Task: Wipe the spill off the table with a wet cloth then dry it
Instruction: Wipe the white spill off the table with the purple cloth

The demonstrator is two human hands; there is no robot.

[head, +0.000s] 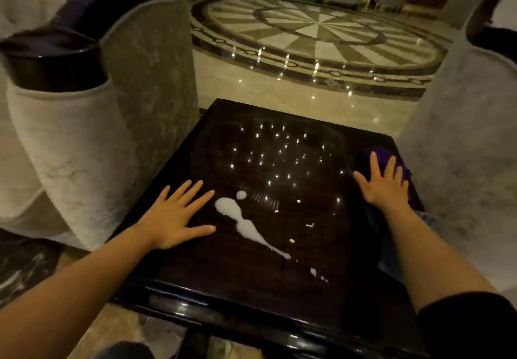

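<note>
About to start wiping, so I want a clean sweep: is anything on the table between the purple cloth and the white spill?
Nothing visible. The right hand lies flat on the cloth at the table's right edge. Only bare tabletop and small white flecks separate it from the spill. The left hand rests beyond the spill.

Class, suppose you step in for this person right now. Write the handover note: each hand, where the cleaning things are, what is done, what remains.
Left hand: open, flat on the dark table, just left of the spill, holding nothing.
Right hand: open, fingers spread, resting on the purple cloth at the table's right edge; not gripping it yet.
White spill: a long streak mid-table with small drops trailing toward the near edge, plus scattered specks to its right.
Done: nothing wiped so far.
Left: take up the cloth, wipe the streak and drops, then dry. Whether the cloth is wet cannot be told.
</note>
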